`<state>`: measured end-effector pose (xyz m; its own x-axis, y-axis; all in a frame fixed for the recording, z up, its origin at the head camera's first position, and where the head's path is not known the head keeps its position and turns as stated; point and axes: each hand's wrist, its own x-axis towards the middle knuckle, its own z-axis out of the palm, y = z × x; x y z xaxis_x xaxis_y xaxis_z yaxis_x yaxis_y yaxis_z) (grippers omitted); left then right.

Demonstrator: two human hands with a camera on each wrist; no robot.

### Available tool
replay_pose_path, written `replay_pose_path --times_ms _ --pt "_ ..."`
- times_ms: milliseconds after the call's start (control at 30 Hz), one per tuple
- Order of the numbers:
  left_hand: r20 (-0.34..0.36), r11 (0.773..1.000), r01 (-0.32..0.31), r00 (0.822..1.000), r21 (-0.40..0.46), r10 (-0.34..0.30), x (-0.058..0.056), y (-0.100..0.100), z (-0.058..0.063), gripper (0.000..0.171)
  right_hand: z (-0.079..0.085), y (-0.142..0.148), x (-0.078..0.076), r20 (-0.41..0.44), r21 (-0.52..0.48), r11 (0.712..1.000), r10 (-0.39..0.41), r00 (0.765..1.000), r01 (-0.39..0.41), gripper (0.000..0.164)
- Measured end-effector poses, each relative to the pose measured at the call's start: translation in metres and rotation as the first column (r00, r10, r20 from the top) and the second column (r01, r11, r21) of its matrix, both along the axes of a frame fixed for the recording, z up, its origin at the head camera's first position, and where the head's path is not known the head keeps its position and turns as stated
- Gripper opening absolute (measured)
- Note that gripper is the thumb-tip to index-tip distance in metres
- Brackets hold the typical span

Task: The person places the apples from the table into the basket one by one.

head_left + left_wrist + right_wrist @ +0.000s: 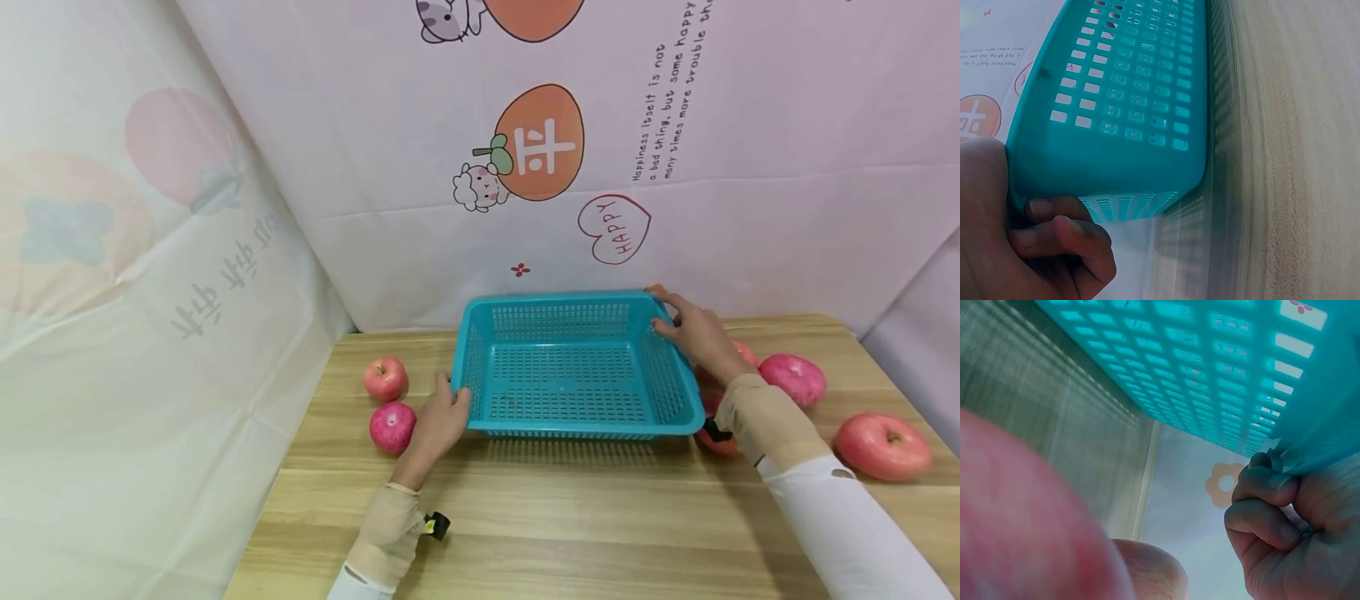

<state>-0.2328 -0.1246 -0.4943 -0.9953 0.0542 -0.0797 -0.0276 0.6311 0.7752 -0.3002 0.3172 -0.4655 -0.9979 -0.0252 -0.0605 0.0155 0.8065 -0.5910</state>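
Observation:
An empty teal plastic basket [585, 431] with perforated walls is at the back of the wooden table. My left hand [438, 421] grips its left rim near the front corner; in the left wrist view the fingers [1088, 240] curl beneath the rim. At the far right corner my right hand [701, 337] holds the other side, its fingers [1260, 519] bent under the rim in the right wrist view. A shadow lies below the basket's front [1066, 156]. Whether its base touches the table cannot be told.
Left of the basket sit a small red apple [386, 379] and a round magenta fruit [392, 427]. On the right are another magenta fruit [792, 379], a large red apple [883, 446] and reddish fruit [722, 443] partly hidden by my right arm. A printed cloth [405, 250] hangs behind the table.

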Motion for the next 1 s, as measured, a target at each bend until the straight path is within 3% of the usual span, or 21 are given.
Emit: replay_pose_path --times_ms 667,1000 --pt "0.013 1.000 0.017 1.000 0.014 -0.017 -0.0024 -0.0002 0.0007 0.046 0.0025 -0.0009 -0.0001 -0.001 0.015 1.000 0.011 1.000 -0.011 0.070" --pt "0.027 0.999 0.026 0.999 -0.020 -0.026 -0.0037 -0.0034 0.0017 0.050 0.0035 -0.0006 0.0028 -0.002 0.059 0.997 0.056 0.998 -0.056 0.073"
